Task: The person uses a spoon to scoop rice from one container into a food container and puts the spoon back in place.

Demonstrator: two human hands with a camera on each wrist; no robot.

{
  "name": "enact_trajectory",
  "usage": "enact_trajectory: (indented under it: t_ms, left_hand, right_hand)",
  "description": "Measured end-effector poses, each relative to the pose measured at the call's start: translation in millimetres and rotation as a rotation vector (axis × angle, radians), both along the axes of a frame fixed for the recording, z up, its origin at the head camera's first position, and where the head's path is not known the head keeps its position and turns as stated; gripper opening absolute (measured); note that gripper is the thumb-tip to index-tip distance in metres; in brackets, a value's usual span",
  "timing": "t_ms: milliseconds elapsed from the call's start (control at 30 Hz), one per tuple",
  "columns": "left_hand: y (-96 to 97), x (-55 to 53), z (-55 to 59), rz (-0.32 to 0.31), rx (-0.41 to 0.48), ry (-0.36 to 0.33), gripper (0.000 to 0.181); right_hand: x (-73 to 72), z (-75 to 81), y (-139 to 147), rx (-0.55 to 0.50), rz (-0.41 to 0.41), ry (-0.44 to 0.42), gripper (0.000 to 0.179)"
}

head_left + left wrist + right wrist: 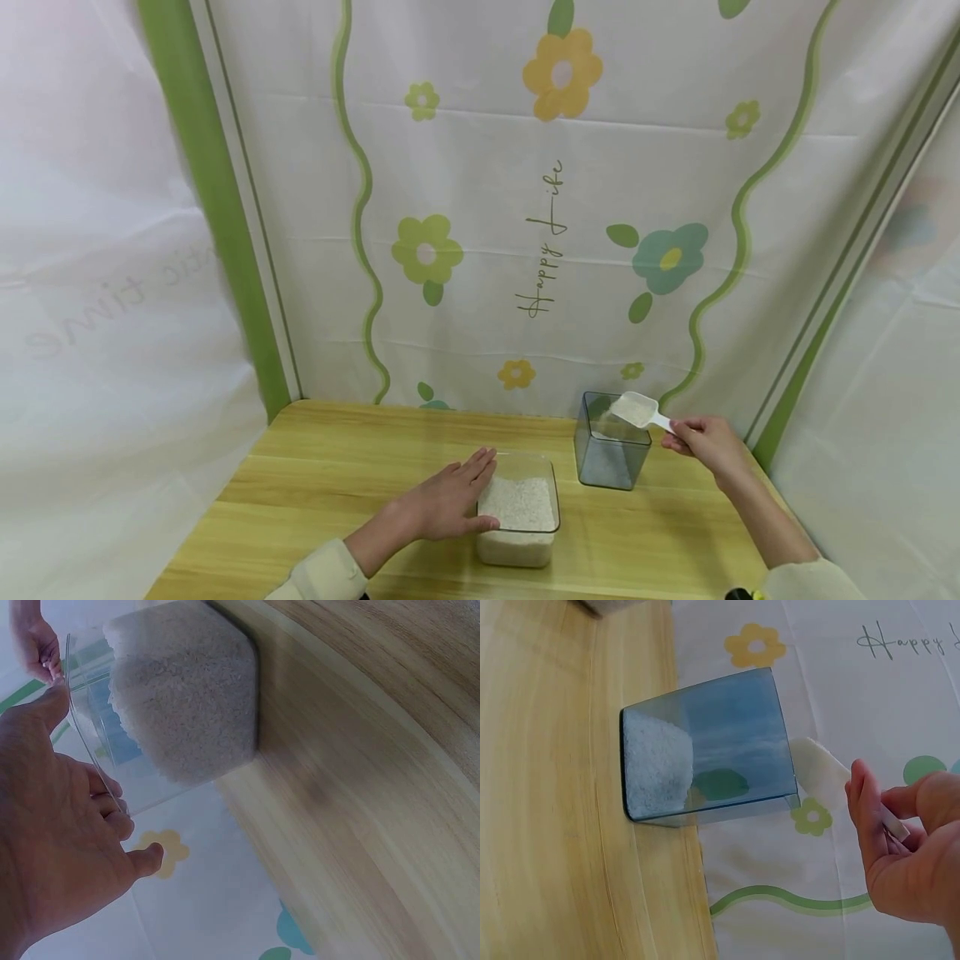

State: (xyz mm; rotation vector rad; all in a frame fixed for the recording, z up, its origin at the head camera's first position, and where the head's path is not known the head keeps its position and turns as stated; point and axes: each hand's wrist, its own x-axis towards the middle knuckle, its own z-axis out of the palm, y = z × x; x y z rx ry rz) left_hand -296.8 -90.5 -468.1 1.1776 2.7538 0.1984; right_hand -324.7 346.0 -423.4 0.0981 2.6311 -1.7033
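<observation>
My right hand (708, 446) pinches the handle of a white scoop (636, 408) filled with rice. The scoop is at the rim of a blue-grey see-through box (609, 462), its front end over the opening. Through that box's wall, a heap of rice (656, 761) shows at the bottom. Nearer to me stands a clear container (517, 550) with much more rice (184, 694) in it. My left hand (450, 500) rests on this container's left rim, fingers extended and thumb apart; the left wrist view shows the fingertips touching the rim.
Both containers stand on a wooden table (337, 475). Behind it hangs a white curtain (480, 333) printed with flowers, and further white sheets close off the left and right sides. A small black and yellow object (742, 594) is partly visible by the right sleeve.
</observation>
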Motion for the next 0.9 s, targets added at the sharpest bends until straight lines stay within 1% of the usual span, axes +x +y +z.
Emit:
enact_trajectory:
  t_ms: [233,400,667,900]
  left_hand:
    - [0.3,-1.7,-1.9,0.000,-0.010,0.007,0.088]
    - [0.8,-1.9,-2.0,0.000,-0.010,-0.001,0.087]
    - [1.6,-0.8,2.5,-0.002,-0.016,-0.011,0.087]
    - [1.3,2.0,4.7,0.007,-0.020,-0.018,0.089]
  right_hand:
    - [-2.1,-4.1,-1.8,0.046,-0.030,0.038,0.040]
    - [-1.2,-5.2,-3.0,0.132,-0.042,0.072,0.038]
    - [0.9,-4.6,-3.9,0.292,-0.048,0.150,0.033]
    - [-0.1,-8.3,-4.5,0.378,-0.068,0.220,0.029]
